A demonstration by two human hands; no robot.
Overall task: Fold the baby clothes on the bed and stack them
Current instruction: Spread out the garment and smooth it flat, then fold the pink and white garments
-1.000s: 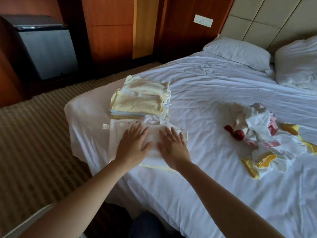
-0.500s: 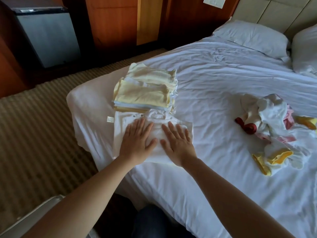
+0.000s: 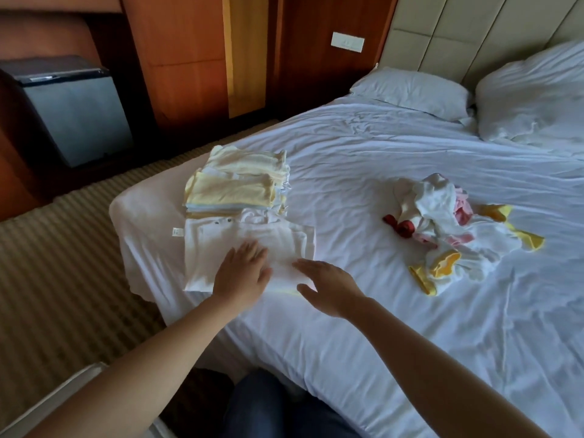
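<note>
Starting at the left, a small grey fridge [image 3: 74,116] stands on the striped carpet [image 3: 63,263] beside the bed [image 3: 347,172]. On the bed's near left corner sits a stack of folded yellow clothes [image 3: 234,188], and just in front of it, touching its near edge, lies a folded white garment [image 3: 221,241] with its longer side running across the person. The left hand [image 3: 243,273] rests flat on the near middle of this garment, fingers straight and spread, gripping nothing. The right hand [image 3: 328,284] is just beside it at the garment's near right corner, open with fingers pointing left and holding nothing; whether it touches the cloth I cannot tell. The stack lies straight beyond both hands, away from the person, with the left hand slightly nearer to it, so the likely next move is to lift the white garment forward onto the stack. Well apart to the right is a loose pile of unfolded clothes [image 3: 442,226], white, pink, red and yellow, nearer the right hand. Two pillows [image 3: 410,90] lie at the far right.
</note>
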